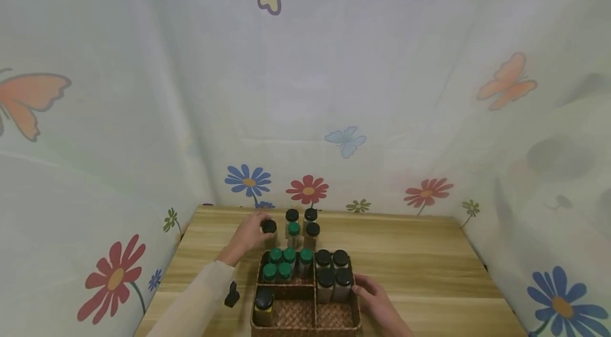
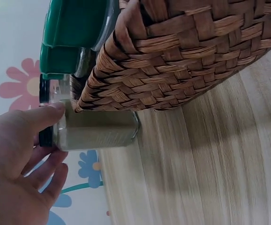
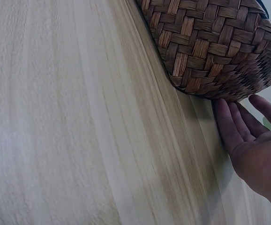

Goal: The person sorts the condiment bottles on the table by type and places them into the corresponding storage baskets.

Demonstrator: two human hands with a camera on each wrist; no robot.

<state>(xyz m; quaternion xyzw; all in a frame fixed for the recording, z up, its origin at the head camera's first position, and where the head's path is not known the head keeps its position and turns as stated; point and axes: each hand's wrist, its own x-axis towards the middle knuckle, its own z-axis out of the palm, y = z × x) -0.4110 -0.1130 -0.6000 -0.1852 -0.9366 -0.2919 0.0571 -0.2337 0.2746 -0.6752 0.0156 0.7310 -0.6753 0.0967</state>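
So, left hand (image 1: 249, 233) pinches jar (image 2: 95, 136), fingers jar-wide, beyond basket (image 2: 187, 56); right hand (image 3: 262, 150), fingers nearly straight, touches basket's right side. Best carry jar upright.

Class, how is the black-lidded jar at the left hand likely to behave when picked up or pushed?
The jar has a firm, even outline, so it's probably stiff. Smooth and see-through, it may be slippery. Being taller than wide, it could tip if pushed near its lid.
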